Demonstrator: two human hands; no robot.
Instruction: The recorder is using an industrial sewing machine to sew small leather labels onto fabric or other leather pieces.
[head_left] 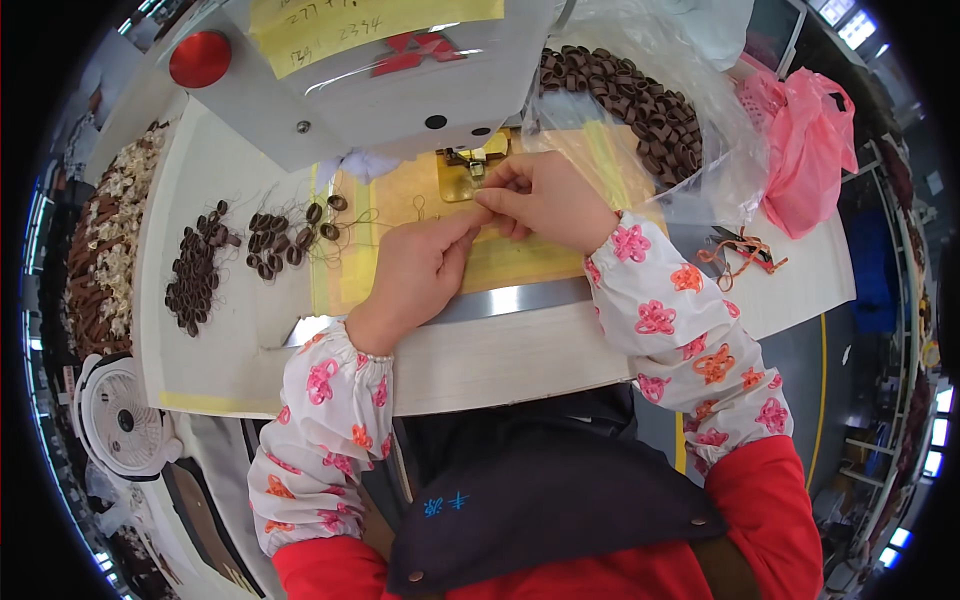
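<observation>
My left hand (415,280) and my right hand (530,205) meet at their fingertips just in front of the presser foot (474,165) of a grey sewing machine (260,115). Both are pinched, but whatever they hold is too small or hidden to make out. Beneath them lies a yellow-covered work surface (360,285) with loose threads. Left of it are two groups of small dark-brown loops (192,275) with threads. At the back right, a clear plastic bag (730,150) holds many brown loops (660,130).
A pink bag (800,160) and thread snips with orange cord (745,250) are on the table's right. A metal strip (520,298) runs along the front of the yellow area. A white fan (122,410) stands beyond the left edge, below a pile of brown and cream material (110,240).
</observation>
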